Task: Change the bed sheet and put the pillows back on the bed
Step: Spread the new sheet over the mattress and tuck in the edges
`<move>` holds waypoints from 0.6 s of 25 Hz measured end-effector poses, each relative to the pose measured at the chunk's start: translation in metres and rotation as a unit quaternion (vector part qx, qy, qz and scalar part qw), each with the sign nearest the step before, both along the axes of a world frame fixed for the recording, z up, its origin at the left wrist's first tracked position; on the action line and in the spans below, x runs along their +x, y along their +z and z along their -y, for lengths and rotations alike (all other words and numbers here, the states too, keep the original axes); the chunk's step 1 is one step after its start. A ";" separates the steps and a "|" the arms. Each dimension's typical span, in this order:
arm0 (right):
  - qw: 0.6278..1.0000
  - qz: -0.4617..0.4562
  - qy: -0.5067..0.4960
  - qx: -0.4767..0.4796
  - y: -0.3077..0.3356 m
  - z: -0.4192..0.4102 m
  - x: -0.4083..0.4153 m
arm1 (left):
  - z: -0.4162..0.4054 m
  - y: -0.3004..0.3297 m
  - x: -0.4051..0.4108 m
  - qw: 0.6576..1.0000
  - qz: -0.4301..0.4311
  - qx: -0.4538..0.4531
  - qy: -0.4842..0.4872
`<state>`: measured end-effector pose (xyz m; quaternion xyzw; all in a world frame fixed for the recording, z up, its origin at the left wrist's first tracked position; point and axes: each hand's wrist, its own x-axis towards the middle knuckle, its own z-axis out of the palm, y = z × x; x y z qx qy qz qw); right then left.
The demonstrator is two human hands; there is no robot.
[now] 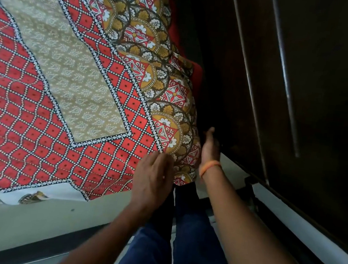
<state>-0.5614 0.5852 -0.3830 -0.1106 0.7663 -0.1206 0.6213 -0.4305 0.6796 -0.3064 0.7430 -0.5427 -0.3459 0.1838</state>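
A patterned bed sheet (68, 87) in red, beige and mustard covers the bed and hangs over its right edge. My left hand (153, 178) lies flat on the sheet at the bed's near right corner, fingers straight. My right hand (209, 149), with an orange band at the wrist, is held against the hanging side of the sheet at the same corner, fingers extended. No pillows are in view.
A dark wooden wardrobe (295, 92) stands close on the right, leaving a narrow gap beside the bed. A red mattress edge (196, 75) shows under the sheet. A turned-up white sheet corner (34, 196) lies at the bed's near edge. My legs in blue trousers (176, 243) stand on the pale floor.
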 end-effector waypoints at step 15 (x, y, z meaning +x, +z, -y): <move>0.964 0.171 -0.179 0.099 0.009 -0.068 -0.029 | -0.017 -0.029 -0.061 0.550 -0.529 0.336 0.551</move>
